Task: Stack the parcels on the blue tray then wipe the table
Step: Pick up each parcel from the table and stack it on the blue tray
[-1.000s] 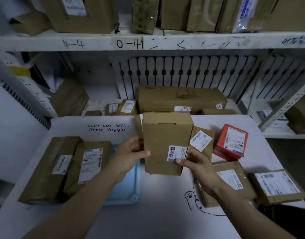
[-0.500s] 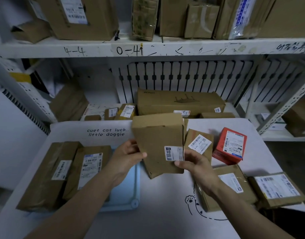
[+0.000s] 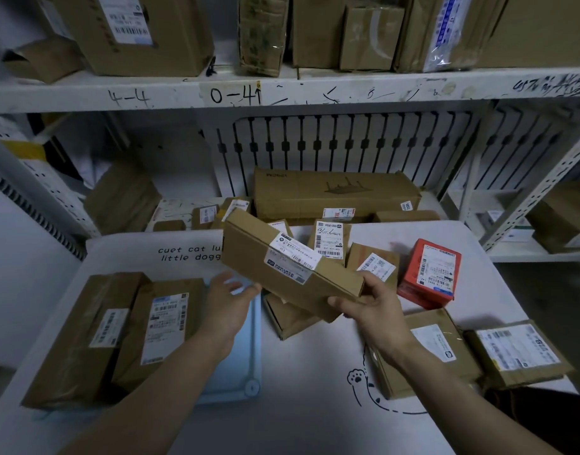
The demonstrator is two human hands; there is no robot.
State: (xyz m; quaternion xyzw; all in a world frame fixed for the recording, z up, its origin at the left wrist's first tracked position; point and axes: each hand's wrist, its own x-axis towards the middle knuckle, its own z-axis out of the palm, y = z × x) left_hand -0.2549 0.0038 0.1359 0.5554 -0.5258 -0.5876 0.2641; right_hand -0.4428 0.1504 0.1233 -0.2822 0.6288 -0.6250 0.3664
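Note:
My right hand (image 3: 374,307) grips the near end of a long brown cardboard parcel (image 3: 282,267), held tilted in the air above the table's middle. My left hand (image 3: 226,300) is open, palm up, just left of the parcel and not touching it. The blue tray (image 3: 242,366) lies under my left forearm, with two brown parcels (image 3: 118,330) lying side by side on its left part. More parcels lie on the white table (image 3: 298,405): a red box (image 3: 429,270), a small brown box (image 3: 292,316) under the held one, and flat brown ones (image 3: 518,353) at the right.
A white metal shelf (image 3: 282,90) loaded with cartons runs above and behind the table. A long carton (image 3: 331,192) and several small parcels sit on the lower shelf behind the table. A slanted shelf post (image 3: 538,188) stands at the right.
My left hand has let go of the parcel and opened. The parcel has been turned from upright to tilted flat, now held only by my right hand.

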